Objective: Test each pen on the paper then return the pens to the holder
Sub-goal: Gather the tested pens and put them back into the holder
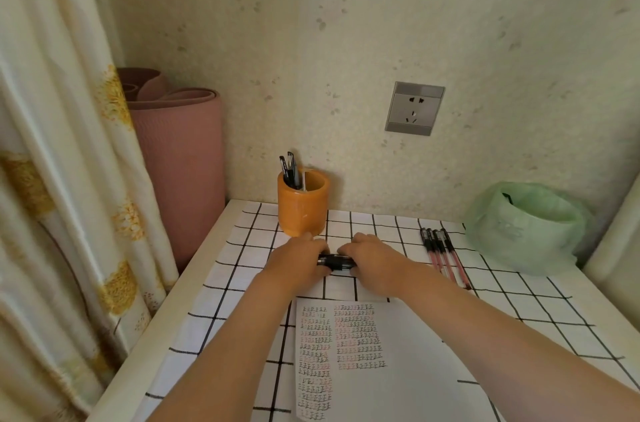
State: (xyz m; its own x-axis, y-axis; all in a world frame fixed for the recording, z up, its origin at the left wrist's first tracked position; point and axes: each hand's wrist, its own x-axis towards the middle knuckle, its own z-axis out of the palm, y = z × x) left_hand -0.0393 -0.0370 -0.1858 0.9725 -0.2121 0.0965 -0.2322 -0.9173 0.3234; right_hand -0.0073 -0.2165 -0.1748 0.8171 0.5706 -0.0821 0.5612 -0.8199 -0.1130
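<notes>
Both my hands meet on a black pen held level just above the checked cloth. My left hand grips its left end and my right hand grips its right end; only the middle of the pen shows. Just behind them stands the orange pen holder with a few dark pens upright in it. Several pens with red barrels and black caps lie side by side to the right. The white paper, covered with rows of small black and red marks, lies in front of me.
A bin lined with a green bag stands at the back right. A rolled pink mat leans in the left corner beside a curtain. A wall socket is above the table. The table's left edge runs diagonally.
</notes>
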